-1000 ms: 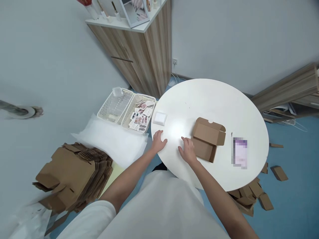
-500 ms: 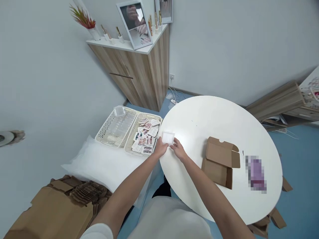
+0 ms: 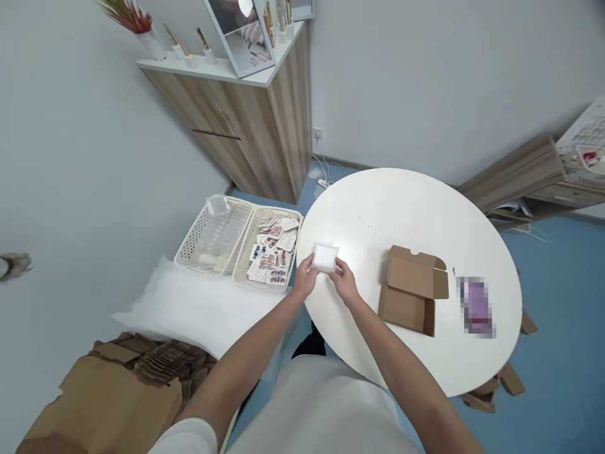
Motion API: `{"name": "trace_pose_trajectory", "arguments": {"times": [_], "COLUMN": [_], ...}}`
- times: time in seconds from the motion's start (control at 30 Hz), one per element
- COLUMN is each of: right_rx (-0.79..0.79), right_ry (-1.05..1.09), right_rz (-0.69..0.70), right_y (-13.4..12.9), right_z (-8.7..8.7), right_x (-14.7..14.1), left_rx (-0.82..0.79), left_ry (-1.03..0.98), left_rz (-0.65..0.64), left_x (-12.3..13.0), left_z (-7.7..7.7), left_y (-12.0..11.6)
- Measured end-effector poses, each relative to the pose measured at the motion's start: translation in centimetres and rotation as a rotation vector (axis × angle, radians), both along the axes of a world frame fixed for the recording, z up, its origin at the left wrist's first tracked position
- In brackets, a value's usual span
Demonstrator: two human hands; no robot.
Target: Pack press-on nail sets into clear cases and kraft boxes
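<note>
A small white, foam-like packet [image 3: 326, 257] is held between both hands over the left edge of the round white table [image 3: 401, 208]. My left hand [image 3: 305, 277] pinches its left side. My right hand [image 3: 344, 280] has its fingers on the lower right corner. An open brown cardboard box [image 3: 406, 306] lies to the right of my hands, its lid folded back. Further right is a pixelated purple item [image 3: 478, 306].
Left of the table, one white basket [image 3: 243, 268] holds printed nail cards; another [image 3: 182, 252] holds clear plastic cases. White sheets [image 3: 189, 309] lie nearer, above stacked brown cardboard [image 3: 108, 397]. A wooden cabinet [image 3: 283, 126] stands behind.
The camera view has shifted, moving the surroundings slightly up and left. Both hands now grip the packet more closely, with my right hand's fingers drawn in against it.
</note>
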State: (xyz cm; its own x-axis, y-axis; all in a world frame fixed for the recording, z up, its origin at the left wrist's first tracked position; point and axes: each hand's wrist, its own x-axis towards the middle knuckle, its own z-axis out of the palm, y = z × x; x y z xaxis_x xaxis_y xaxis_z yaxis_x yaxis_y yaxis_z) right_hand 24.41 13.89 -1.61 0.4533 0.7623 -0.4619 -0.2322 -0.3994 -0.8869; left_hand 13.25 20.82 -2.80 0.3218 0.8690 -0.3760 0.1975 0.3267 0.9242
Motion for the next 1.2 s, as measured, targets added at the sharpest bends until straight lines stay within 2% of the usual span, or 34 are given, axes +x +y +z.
{"name": "trace_pose_trajectory", "arguments": {"times": [0.13,0.23,0.33,0.47,0.6,0.7,0.8,1.0,1.2], "right_rx": [0.032,0.024,-0.002,-0.025,-0.086,-0.149,-0.202,-0.256,-0.263], "right_ry": [-0.077,-0.159,-0.241,-0.327,-0.391,-0.451,-0.497,-0.553,-0.594], "right_rz": [-0.073,-0.147,-0.19,-0.241,-0.248,-0.166,-0.029,0.174,0.273], "right_y": [-3.5,-7.1,-11.2,-16.2,-19.7,-20.9,-21.2,-20.8,-20.6], "right_z": [1.0,1.6,2.0,2.0,1.4,0.6,-0.1,-1.1,-1.4], "right_x": [1.4,3.2,5.4,8.7,11.8,13.4,14.3,15.0,15.0], "left_rx": [0.046,0.066,0.044,0.03,0.056,0.088,0.138,0.151,0.22], "left_ry": [-0.075,-0.111,-0.117,-0.095,-0.123,-0.061,0.091,0.427,0.506], "left_rz": [-0.068,-0.174,-0.29,-0.377,-0.494,-0.6,-0.645,-0.659,-0.649], "left_x": [0.9,2.3,4.5,8.2,11.5,12.8,13.3,14.0,14.6], "left_z": [0.9,1.2,1.5,2.2,2.4,2.1,1.6,1.8,1.8], "left_y": [-2.2,-4.9,-8.2,-12.5,-15.6,-17.1,-17.8,-17.9,-18.1]}}
